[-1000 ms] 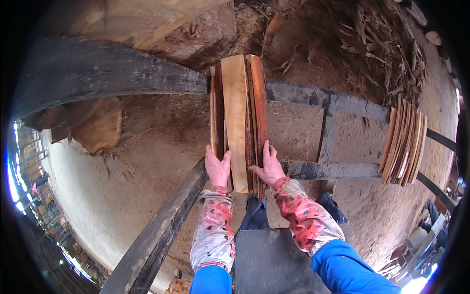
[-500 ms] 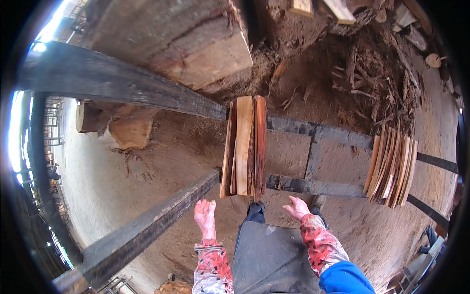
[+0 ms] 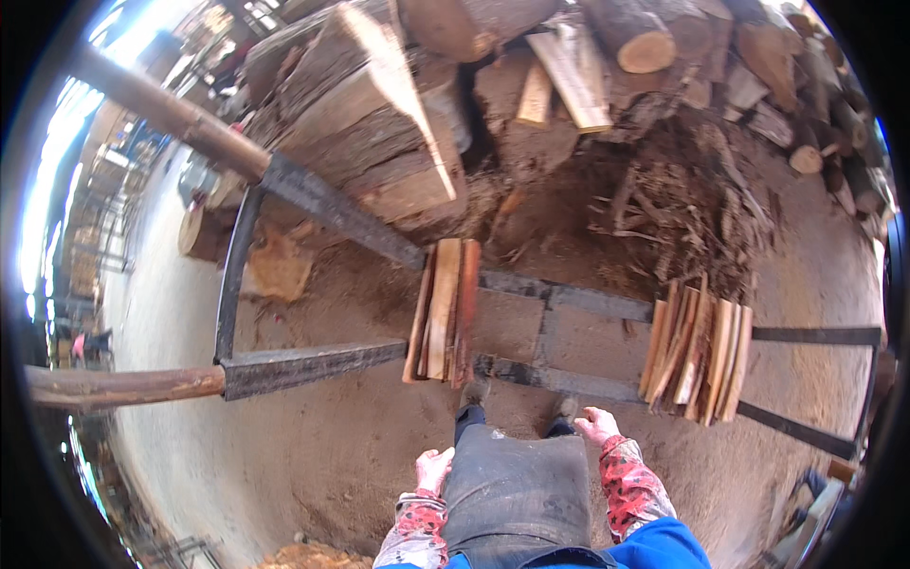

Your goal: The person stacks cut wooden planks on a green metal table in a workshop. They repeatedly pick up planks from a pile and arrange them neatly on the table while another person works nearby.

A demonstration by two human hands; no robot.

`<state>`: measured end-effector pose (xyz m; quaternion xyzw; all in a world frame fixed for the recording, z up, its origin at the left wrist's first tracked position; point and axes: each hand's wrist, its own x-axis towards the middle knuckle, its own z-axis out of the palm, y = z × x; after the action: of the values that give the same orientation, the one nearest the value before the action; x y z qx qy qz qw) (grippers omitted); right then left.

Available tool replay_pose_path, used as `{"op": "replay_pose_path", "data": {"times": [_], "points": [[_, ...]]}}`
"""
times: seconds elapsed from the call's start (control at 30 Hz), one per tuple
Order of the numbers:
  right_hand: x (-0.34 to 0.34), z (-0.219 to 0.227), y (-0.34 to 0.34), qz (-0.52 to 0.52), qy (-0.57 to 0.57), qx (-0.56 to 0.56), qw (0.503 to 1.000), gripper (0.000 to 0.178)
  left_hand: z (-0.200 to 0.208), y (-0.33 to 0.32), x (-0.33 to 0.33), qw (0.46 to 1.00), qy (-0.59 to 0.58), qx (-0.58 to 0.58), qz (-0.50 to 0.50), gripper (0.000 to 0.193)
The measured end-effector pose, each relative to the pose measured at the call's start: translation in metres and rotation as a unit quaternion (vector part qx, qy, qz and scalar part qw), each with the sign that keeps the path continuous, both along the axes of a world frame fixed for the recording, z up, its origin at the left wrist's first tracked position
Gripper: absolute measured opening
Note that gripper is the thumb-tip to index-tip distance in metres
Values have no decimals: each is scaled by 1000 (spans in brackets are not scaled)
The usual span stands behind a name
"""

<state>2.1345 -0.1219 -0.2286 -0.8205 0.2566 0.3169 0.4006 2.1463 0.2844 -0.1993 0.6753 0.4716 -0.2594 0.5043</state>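
Observation:
My left hand (image 3: 434,469) is at the left edge of the dark apron (image 3: 517,484), holding nothing, its fingers loosely bent and apart. To the right of the apron, my right hand (image 3: 597,426) hovers with nothing in it, thumb and fingers apart. In front of me lies a dark metal frame (image 3: 607,382) with two long rails, like a barrow or litter. Across its rails, nearest my hands, sits a bundle of split boards (image 3: 442,313), some reddish. A second, wider bundle of wooden slats (image 3: 697,351) lies across the rails at the right. Neither hand touches the wood.
Two wooden handles (image 3: 128,387) extend from the frame to the left. Big cut timbers (image 3: 370,133) stand beyond it. A heap of bark and roots (image 3: 678,213) lies at the far right, under stacked logs (image 3: 646,51). The floor (image 3: 284,455) is bare earth.
My view has shifted, showing more of the log pile and the handles. Both hands have drawn back toward my body, away from the board bundle. The bundles still lie on the rails.

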Motion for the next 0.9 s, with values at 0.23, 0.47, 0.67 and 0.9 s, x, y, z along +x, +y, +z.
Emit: {"op": "replay_pose_path", "data": {"times": [0.23, 0.47, 0.67, 0.9], "points": [[-113, 2, -39, -155, 8, -98, 983, 52, -8, -50, 54, 979, 30, -101, -174, 50], [-213, 0, 52, -407, 6, -3, 914, 50, -9, -66, 128, 933, 19, -147, -327, 36], [-243, 23, 110, -577, 7, 55, 815, 40, 4, -95, 154, 895, 15, -114, -430, 32], [-311, 15, 75, -627, -9, 20, 778, 46, 23, -188, 99, 841, 46, -115, -526, 28]]}}
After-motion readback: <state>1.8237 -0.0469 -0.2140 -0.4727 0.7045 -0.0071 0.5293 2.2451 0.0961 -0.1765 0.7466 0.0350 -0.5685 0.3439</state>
